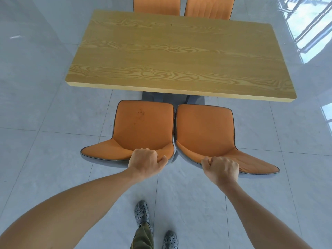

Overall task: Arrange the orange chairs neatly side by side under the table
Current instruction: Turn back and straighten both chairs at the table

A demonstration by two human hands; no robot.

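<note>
Two orange chairs stand side by side, almost touching, just in front of the near edge of a wood-grain table (170, 56). My left hand (146, 163) grips the top of the backrest of the left chair (142, 128). My right hand (221, 169) grips the backrest top of the right chair (204, 132). Both seats are fully in view, with their front edges close to the table's near edge. Two more orange chairs (157, 5) (209, 7) show their backrests beyond the far edge.
Pale glossy floor tiles (45, 141) surround the table on all sides. A grey table base (172, 99) shows beneath the near edge. My feet in patterned clogs (142, 212) are right behind the chairs. Window reflections lie on the floor at the right.
</note>
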